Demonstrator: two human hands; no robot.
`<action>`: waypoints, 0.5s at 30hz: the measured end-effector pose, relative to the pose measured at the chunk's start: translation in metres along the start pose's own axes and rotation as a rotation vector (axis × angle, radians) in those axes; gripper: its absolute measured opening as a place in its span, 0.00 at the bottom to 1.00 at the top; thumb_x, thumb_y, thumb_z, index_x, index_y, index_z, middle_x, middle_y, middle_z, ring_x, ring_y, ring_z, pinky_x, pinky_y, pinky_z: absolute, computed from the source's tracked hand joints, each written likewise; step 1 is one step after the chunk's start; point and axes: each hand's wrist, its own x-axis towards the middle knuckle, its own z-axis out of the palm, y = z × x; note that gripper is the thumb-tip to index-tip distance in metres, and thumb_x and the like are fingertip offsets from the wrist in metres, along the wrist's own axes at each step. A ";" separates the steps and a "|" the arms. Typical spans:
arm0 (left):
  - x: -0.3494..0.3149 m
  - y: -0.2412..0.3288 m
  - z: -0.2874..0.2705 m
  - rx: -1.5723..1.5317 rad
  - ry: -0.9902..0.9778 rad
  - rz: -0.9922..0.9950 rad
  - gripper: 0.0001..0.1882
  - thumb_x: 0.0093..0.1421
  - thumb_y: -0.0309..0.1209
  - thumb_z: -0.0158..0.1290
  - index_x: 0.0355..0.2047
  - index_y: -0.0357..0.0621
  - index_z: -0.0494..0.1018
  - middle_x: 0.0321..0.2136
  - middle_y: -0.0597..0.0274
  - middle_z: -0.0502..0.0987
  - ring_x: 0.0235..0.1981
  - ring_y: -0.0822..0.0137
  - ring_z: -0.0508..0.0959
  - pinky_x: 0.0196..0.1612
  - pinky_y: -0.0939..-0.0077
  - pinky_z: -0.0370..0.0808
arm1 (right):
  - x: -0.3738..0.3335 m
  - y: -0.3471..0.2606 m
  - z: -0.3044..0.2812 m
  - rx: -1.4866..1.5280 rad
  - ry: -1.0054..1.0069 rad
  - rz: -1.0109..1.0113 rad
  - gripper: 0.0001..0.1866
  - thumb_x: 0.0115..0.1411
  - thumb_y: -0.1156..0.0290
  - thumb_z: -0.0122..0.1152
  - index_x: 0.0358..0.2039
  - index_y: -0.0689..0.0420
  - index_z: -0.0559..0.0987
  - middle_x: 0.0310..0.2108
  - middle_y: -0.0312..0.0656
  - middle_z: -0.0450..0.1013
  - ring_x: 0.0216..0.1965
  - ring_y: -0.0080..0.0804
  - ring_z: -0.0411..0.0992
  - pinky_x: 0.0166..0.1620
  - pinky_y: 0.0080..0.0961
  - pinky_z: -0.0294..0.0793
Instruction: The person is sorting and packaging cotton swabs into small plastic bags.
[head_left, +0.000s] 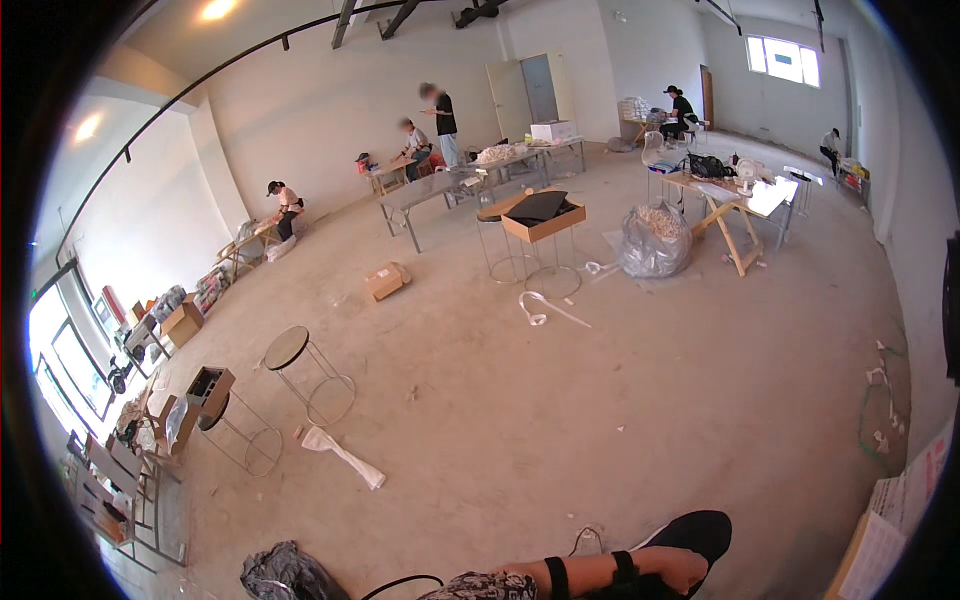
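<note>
Left hand (pixel 682 568) w/ black wrist straps lies low in view, against a black shoe (pixel 700 528) on the concrete floor (pixel 560 420) – grip can't be told. Right hand unseen. Prob. idle – any grasp needs fingers round the shoe's edge.

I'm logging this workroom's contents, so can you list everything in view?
Round stools: two, dark tops with wire legs, left foreground; one bears an open box.
Cardboard box: one, brown, on the floor mid-left.
Open box: one, brown with a dark sheet, on stools at centre.
Plastic bag: one, clear and full, centre right.
Trestle table: one, wooden, right.
People: six, at tables by the far walls.
Dark bag: one, bottom edge.
Person's own leg: bare with dark straps, dark shoe; no hand in view.
</note>
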 end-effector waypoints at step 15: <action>0.013 -0.009 0.008 -0.006 0.108 -0.237 0.10 0.48 0.38 0.56 0.27 0.46 0.78 0.25 0.55 0.78 0.27 0.54 0.78 0.29 0.58 0.72 | 0.027 -0.005 -0.020 -0.263 0.117 0.070 0.14 0.57 0.69 0.52 0.43 0.59 0.76 0.42 0.45 0.71 0.40 0.38 0.70 0.41 0.32 0.71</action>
